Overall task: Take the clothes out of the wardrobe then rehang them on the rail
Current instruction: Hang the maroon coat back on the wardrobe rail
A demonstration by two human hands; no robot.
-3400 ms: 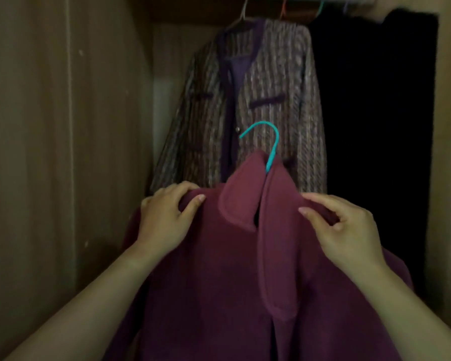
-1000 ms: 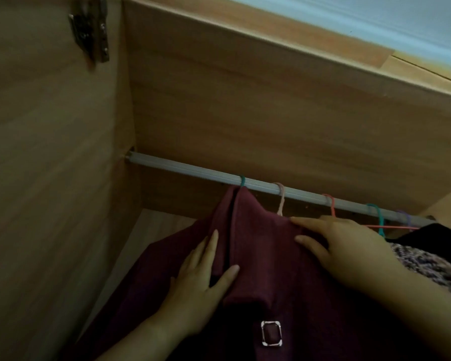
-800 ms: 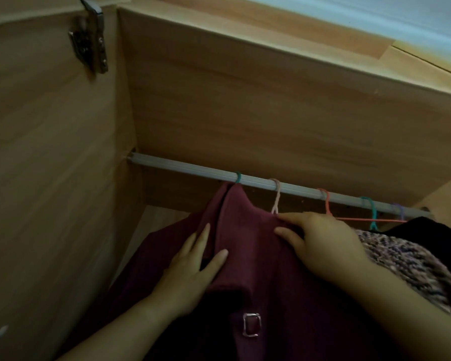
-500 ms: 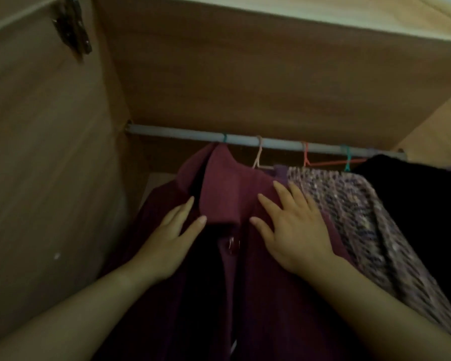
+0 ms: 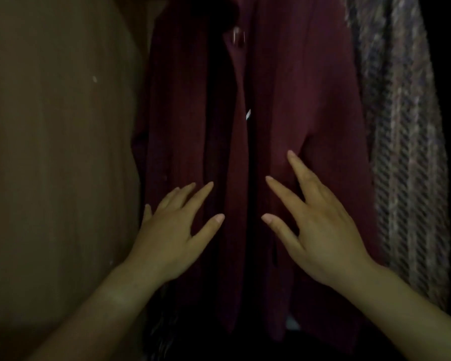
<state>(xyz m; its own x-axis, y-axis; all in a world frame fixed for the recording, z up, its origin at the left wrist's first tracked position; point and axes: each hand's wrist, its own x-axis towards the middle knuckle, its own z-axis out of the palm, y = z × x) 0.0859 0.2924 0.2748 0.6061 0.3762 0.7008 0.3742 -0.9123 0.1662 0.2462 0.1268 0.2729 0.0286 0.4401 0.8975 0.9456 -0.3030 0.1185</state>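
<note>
Dim wardrobe wall (image 5: 63, 152) left of our left hand (image 5: 172, 230); it and our right hand (image 5: 320, 235) lie flat, fingers straight, gripping nothing, on the coat (image 5: 310, 87), jacket (image 5: 406, 152) just right; coat looks soft, thick, heavyish, so we'd grab the shoulders above.
</note>
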